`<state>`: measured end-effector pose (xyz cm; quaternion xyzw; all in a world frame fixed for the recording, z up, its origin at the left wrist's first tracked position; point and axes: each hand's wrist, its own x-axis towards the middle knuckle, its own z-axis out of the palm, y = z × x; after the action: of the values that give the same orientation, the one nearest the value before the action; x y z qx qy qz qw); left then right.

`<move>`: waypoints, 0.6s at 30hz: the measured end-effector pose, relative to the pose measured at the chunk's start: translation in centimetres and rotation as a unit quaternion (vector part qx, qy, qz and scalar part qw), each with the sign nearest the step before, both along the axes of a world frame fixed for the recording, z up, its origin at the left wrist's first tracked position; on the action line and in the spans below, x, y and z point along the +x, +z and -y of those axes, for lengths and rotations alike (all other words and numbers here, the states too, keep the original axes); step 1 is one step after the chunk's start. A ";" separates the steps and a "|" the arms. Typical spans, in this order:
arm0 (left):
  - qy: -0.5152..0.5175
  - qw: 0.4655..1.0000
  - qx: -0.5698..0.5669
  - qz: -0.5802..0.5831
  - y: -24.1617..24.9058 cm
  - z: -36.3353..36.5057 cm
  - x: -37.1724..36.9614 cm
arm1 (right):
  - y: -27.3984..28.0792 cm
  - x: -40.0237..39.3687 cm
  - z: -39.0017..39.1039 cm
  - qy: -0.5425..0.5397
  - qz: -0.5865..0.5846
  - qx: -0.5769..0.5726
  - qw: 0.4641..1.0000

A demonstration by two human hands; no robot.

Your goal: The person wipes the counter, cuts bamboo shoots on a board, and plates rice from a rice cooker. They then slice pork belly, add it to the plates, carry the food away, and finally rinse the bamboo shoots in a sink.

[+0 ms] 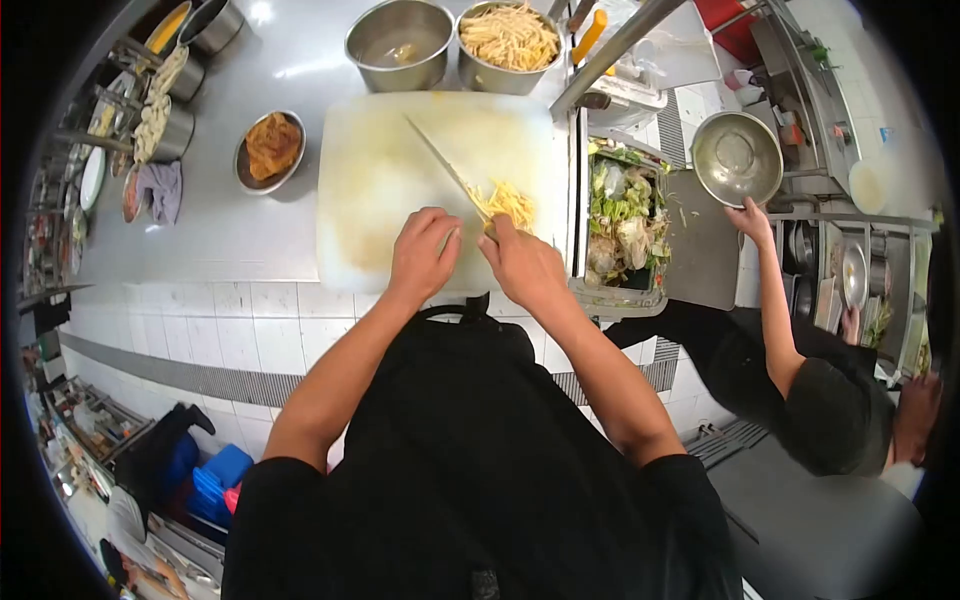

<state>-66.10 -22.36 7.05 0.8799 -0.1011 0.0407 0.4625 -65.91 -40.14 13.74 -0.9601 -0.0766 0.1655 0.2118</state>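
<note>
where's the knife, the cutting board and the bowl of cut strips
knife (440, 160): head view, middle of the blade.
cutting board (380, 200): head view, bare left part of its surface.
bowl of cut strips (505, 75): head view, front wall of the steel bowl.

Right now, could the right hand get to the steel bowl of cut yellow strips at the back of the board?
Probably yes. The right hand rests by the strips pile on the cutting board; only bare board lies before the bowl of strips.
</note>
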 end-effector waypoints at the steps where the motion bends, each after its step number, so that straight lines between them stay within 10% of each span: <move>1: -0.006 0.995 0.047 0.085 1.1 0.1 -0.3 | 0.2 -0.8 0.7 0.001 0.049 0.009 0.999; 10: -0.145 0.941 0.266 0.151 -0.2 4.0 3.0 | 2.6 -6.0 6.8 -0.013 0.095 -0.014 0.995; 18: -0.117 0.973 0.157 0.120 -3.7 4.2 5.2 | 2.0 -12.9 14.5 -0.113 0.087 0.055 0.988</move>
<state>-60.90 -26.51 3.37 0.9121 -0.2633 0.0748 0.3051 -78.82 -54.62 15.75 -0.9602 0.0056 0.0523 0.2742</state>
